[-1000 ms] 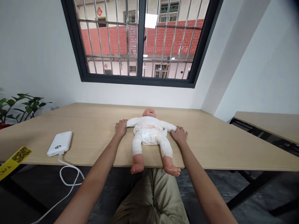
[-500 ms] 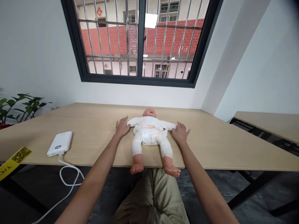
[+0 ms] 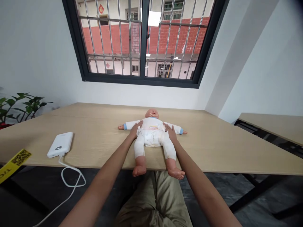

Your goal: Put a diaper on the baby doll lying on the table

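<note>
A baby doll (image 3: pixel 151 123) in a white long-sleeved top with blue cuffs lies on its back on the table, head toward the window. Its arms are spread wide, and its bare feet reach past the table's front edge. Around its hips is a white diaper (image 3: pixel 152 138) with a coloured print at the waist. My left hand (image 3: pixel 135 130) rests against the doll's side at the waist, fingers stretched out. On the other side, my right hand (image 3: pixel 171 131) touches the waist with its fingers extended, near the diaper's edge. Some fingertips are partly hidden against the doll.
The wooden table (image 3: pixel 213 142) stands below a barred window (image 3: pixel 142 80). A white power bank (image 3: pixel 61 144) with a white cable (image 3: pixel 75 186) lies at the left. A yellow tag (image 3: pixel 15 164) shows at the left edge, a potted plant (image 3: pixel 28 107) behind it. Another table (image 3: pixel 274 121) is at right.
Both my hands have moved inward from the doll's hands, along its arms, to the sides of its waist. The doll's blue cuffs and hands are now uncovered.
</note>
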The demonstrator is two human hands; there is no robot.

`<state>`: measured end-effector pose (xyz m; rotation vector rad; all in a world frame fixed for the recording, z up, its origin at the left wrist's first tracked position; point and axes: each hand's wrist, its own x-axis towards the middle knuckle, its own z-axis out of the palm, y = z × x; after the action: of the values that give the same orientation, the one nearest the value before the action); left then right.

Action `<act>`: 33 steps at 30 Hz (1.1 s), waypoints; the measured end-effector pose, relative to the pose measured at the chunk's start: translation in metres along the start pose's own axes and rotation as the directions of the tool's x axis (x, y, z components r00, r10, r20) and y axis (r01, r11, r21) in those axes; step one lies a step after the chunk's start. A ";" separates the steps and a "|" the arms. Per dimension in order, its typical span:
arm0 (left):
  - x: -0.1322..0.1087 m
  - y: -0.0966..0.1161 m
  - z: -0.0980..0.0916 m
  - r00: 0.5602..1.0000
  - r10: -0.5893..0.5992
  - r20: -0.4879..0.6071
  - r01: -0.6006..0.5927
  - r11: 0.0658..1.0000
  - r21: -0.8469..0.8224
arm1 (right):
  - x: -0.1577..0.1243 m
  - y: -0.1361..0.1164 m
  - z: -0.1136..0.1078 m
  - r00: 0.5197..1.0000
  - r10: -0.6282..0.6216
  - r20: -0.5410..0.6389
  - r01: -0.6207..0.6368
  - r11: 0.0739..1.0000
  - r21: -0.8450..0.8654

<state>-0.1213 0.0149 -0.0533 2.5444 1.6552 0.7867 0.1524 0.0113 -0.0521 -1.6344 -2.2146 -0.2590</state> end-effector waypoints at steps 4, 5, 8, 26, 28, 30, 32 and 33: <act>0.002 -0.007 0.006 1.000 0.010 -0.025 -0.011 0.999 -0.053 | 0.002 0.001 0.002 0.998 0.021 0.053 -0.019 0.999 -0.039; 0.003 -0.008 0.007 0.999 0.017 -0.029 -0.018 0.998 -0.064 | 0.003 0.001 0.003 0.998 0.022 0.057 -0.019 0.999 -0.043; 0.003 -0.008 0.009 0.999 0.026 -0.042 -0.029 0.995 -0.094 | 0.005 0.001 0.003 0.999 0.018 0.038 -0.017 1.000 -0.013; -0.016 -0.001 -0.029 0.941 -0.288 -0.178 0.334 0.877 0.345 | -0.014 0.003 -0.020 0.946 0.308 -0.105 -0.318 0.944 -0.093; -0.016 -0.003 -0.029 0.944 -0.300 -0.136 0.330 0.877 0.350 | -0.013 0.002 -0.022 0.942 0.318 -0.106 -0.328 0.940 -0.097; -0.015 -0.004 -0.031 0.947 -0.297 -0.121 0.321 0.880 0.350 | -0.013 0.000 -0.025 0.937 0.330 -0.111 -0.342 0.933 -0.112; -0.014 -0.003 -0.033 0.946 -0.299 -0.128 0.325 0.879 0.350 | -0.013 0.000 -0.026 0.933 0.339 -0.123 -0.355 0.924 -0.141; -0.014 -0.002 -0.034 0.944 -0.300 -0.135 0.328 0.877 0.350 | -0.013 -0.001 -0.026 0.932 0.339 -0.131 -0.357 0.920 -0.160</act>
<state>-0.1418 -0.0053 -0.0295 2.3682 2.3646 0.5983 0.1600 -0.0100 -0.0333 -2.0287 -1.8273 -0.4435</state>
